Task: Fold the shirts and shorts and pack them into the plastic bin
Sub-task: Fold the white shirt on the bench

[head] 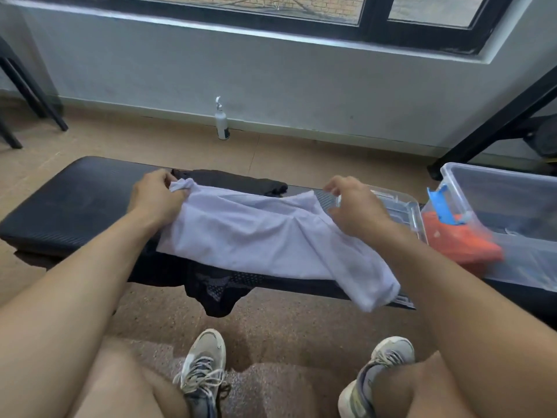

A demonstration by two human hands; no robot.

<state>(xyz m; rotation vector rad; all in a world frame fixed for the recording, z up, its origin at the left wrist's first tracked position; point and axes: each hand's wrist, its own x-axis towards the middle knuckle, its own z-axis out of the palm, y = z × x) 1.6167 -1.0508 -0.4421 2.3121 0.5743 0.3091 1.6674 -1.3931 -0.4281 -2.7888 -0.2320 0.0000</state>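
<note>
A white shirt (256,239) lies spread across the black padded bench (75,200), one end hanging off the front edge at the right. My left hand (155,196) pinches its bunched far left corner. My right hand (352,206) grips its far right edge. Black garments lie under it: one (238,181) at the back, a mesh one (220,289) drooping off the front. The clear plastic bin (500,188) stands at the right with a folded orange garment (461,242) inside.
A clear bin lid (401,206) lies on the bench just behind my right hand. A white pump bottle (222,123) stands on the floor by the wall. Black frame legs (494,116) rise at the right, chair legs (30,95) at the left. My shoes (205,366) are below.
</note>
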